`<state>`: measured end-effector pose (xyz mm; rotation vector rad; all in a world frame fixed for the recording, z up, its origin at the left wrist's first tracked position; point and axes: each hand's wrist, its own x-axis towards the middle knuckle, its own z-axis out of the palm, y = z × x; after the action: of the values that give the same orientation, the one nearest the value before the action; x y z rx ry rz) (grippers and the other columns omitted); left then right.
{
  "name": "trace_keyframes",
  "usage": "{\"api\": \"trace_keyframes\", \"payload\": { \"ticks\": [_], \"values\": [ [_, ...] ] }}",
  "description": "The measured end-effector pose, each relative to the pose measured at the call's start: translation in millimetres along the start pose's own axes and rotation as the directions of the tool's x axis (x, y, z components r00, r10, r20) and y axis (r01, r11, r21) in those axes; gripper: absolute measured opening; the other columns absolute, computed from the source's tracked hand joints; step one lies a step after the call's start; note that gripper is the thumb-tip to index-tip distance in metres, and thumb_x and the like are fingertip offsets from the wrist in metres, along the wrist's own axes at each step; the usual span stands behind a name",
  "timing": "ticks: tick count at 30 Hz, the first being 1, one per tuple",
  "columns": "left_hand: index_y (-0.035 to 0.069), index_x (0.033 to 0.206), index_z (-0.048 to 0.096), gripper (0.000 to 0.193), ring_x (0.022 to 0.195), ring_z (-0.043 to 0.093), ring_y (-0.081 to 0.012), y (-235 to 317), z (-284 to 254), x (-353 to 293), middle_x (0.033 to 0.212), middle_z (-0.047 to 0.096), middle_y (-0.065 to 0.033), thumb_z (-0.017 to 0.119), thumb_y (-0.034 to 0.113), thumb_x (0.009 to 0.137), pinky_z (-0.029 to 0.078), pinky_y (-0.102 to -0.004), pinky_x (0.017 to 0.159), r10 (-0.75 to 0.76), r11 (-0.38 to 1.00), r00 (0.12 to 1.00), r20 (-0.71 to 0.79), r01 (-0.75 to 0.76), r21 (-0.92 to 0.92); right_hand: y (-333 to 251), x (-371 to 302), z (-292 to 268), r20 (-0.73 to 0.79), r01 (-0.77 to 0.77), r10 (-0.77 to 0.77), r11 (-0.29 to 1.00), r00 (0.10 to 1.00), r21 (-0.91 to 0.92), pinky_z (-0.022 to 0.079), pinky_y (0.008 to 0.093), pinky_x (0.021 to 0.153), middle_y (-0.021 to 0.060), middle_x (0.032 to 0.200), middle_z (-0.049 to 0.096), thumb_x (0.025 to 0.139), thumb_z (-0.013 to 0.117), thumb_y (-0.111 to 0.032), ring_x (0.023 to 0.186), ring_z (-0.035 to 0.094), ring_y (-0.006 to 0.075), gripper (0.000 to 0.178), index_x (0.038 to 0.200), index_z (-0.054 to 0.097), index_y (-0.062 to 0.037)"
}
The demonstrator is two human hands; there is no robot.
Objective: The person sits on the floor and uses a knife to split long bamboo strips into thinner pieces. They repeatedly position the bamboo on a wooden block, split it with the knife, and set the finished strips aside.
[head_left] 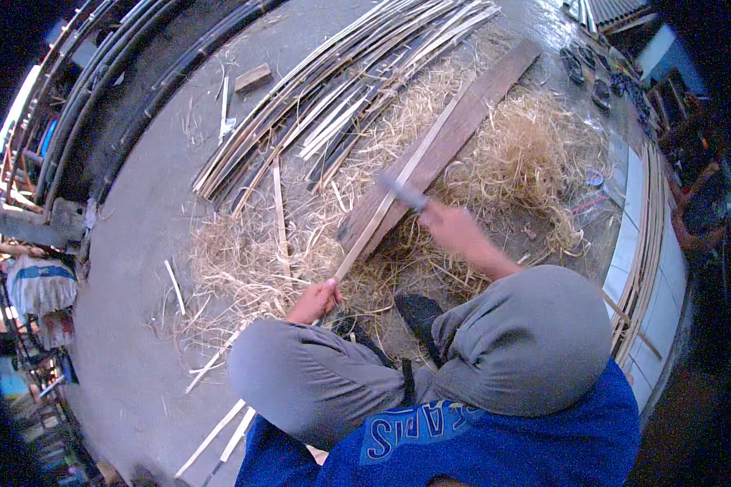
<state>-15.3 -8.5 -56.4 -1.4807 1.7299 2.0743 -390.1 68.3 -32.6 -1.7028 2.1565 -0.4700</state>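
My left hand [315, 301] is closed round the near end of a long pale bamboo strip [418, 157]. The strip runs up and away to the right, lying along a dark wooden plank [473, 104]. My right hand [456, 232] grips the handle of a knife [404, 191], whose blade crosses the strip about midway along the plank. Motion smears the blade and the right hand. Curly bamboo shavings [528, 154] are heaped on both sides of the plank. My bent knees partly hide both forearms.
A bundle of split bamboo strips [325, 89] lies beyond the shavings. Dark bamboo poles [170, 101] stretch along the far left. A small wooden block [253, 78] rests on the floor. Sandals [601, 94] are at the far right, near more strips [643, 235] on white tiles.
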Motion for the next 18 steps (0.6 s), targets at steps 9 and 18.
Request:
{"api": "trace_keyframes", "payload": {
  "ticks": [9,18],
  "values": [
    [0.006,0.082,0.060,0.053,0.042,0.042,-0.0099,0,3,8,0.051,0.047,0.0010,0.041,0.054,0.096,0.032,-0.0257,0.041,-0.047,0.991,0.998,0.034,0.051,-0.124,-4,-23,4,-0.084,-0.021,0.028,0.996,0.996,0.082,0.051,0.0524,0.062,0.0192,0.077,0.065,0.090,0.054,-0.044,0.074,0.065,0.0398,0.039,0.119,0.056,-0.0180],
    [0.006,0.080,0.060,0.041,0.043,0.040,-0.0083,-59,8,-16,0.054,0.050,0.0003,0.048,0.041,0.097,0.029,-0.0280,0.041,0.099,0.987,0.970,-0.222,-0.124,-0.100,31,1,-11,-0.003,-0.182,0.183,0.982,0.983,0.050,0.052,0.0511,0.066,0.0190,0.082,0.066,0.089,0.050,-0.052,0.076,0.065,0.0415,0.043,0.113,0.059,-0.0171]
  ]
}}
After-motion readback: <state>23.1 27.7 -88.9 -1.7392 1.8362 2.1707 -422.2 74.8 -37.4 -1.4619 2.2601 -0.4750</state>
